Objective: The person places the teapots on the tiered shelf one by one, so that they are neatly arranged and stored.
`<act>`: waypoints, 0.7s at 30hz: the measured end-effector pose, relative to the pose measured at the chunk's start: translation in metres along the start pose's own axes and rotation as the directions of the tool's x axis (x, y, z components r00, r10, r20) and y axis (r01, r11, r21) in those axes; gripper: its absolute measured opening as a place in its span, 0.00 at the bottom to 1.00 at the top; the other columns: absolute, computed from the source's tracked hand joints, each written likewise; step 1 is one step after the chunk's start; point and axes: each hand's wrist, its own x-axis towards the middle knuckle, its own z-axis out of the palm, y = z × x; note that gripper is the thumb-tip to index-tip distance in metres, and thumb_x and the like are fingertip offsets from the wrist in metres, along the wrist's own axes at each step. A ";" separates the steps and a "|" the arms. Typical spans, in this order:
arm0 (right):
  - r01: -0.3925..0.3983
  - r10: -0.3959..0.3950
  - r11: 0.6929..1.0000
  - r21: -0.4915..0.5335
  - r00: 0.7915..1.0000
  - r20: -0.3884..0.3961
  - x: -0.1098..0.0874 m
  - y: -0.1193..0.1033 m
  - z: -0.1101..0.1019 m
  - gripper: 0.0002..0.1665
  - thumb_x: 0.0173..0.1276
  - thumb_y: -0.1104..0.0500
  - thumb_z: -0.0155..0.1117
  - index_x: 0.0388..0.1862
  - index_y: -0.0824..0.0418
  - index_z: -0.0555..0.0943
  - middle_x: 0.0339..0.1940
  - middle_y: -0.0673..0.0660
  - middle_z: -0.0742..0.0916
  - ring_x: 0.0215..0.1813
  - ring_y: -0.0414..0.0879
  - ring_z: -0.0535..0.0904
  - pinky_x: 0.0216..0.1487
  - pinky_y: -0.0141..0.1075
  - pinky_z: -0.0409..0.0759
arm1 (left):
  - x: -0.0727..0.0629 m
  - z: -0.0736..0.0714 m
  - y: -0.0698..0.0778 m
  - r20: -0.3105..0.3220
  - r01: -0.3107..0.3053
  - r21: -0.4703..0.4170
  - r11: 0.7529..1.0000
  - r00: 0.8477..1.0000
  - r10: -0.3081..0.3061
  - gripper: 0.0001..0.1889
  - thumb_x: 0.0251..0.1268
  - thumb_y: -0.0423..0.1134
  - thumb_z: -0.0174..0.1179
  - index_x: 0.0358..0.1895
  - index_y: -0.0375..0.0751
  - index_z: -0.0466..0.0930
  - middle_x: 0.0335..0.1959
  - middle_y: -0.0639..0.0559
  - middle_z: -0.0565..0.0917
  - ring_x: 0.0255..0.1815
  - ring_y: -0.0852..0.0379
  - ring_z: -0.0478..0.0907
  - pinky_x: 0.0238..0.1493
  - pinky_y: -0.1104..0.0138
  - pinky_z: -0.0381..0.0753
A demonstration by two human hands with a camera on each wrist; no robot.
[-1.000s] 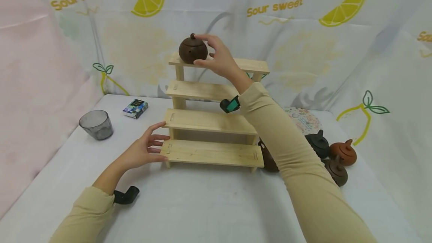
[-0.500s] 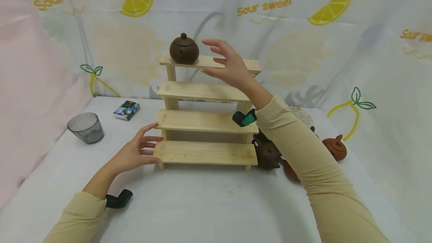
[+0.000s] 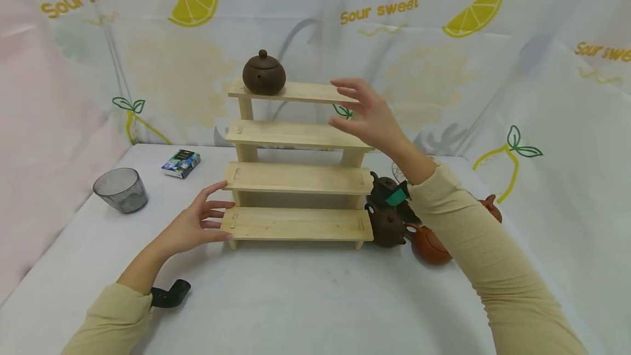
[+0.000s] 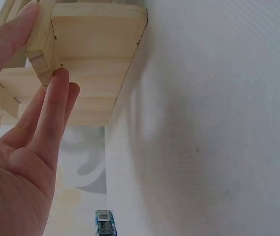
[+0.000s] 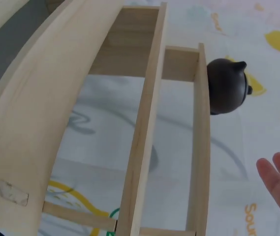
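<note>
A dark brown teapot (image 3: 263, 77) with a round knob stands upright at the left end of the top tier of a pale wooden stepped shelf (image 3: 296, 224). My left hand (image 3: 184, 229) grips the shelf's left end at the lower tiers; in the left wrist view its thumb and fingers lie on either side of a board end (image 4: 40, 61). My right hand (image 3: 372, 116) is in the air before the right end of the top tier, fingers parted and nothing in them. In the right wrist view, fingertips (image 5: 272, 174) show at the right edge, apart from the teapot (image 5: 226, 86).
Right of the shelf several teapots crowd together, among them a brown one (image 3: 388, 229) and an orange-red one (image 3: 430, 246), partly behind my right sleeve. On the left are a grey glass cup (image 3: 120, 190) and a small patterned box (image 3: 181, 164). A printed cloth hangs behind.
My right hand has let go of the teapot on the top tier and moved right and down. The view has turned slightly right. My left hand stays at the shelf's end.
</note>
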 end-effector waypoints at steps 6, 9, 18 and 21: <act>0.012 -0.010 0.999 0.041 0.999 -0.052 -0.022 0.001 -0.016 0.34 0.53 0.78 0.65 0.60 0.73 0.67 0.62 0.63 0.72 0.65 0.58 0.65 0.61 0.44 0.69 | 0.001 0.000 0.001 0.002 -0.005 0.001 1.000 1.000 0.005 0.56 0.44 0.38 0.74 0.73 0.59 0.43 0.61 0.34 0.69 0.54 0.40 0.73 0.48 0.65 0.79; 0.010 -0.008 0.999 0.034 0.997 -0.070 -0.033 0.002 -0.024 0.34 0.52 0.80 0.65 0.59 0.74 0.67 0.62 0.64 0.72 0.64 0.59 0.65 0.61 0.45 0.69 | 0.001 0.000 0.001 0.001 -0.002 -0.001 1.000 1.000 0.002 0.56 0.44 0.38 0.74 0.73 0.60 0.42 0.60 0.34 0.70 0.53 0.41 0.74 0.48 0.64 0.79; -0.030 0.032 0.999 0.021 0.994 -0.103 -0.063 0.005 -0.041 0.35 0.50 0.82 0.64 0.59 0.75 0.67 0.61 0.61 0.73 0.63 0.52 0.68 0.61 0.43 0.70 | 0.000 0.000 0.002 -0.003 -0.013 0.003 1.000 1.000 0.013 0.56 0.44 0.36 0.74 0.73 0.57 0.42 0.60 0.34 0.70 0.54 0.40 0.73 0.47 0.66 0.79; -0.040 0.045 0.998 0.039 0.991 -0.123 -0.072 0.005 -0.045 0.35 0.49 0.83 0.63 0.59 0.74 0.68 0.60 0.56 0.74 0.62 0.50 0.68 0.61 0.42 0.70 | 0.001 0.000 0.002 -0.005 -0.019 0.003 1.000 1.000 0.019 0.56 0.44 0.36 0.74 0.73 0.57 0.42 0.60 0.34 0.70 0.54 0.40 0.73 0.47 0.67 0.79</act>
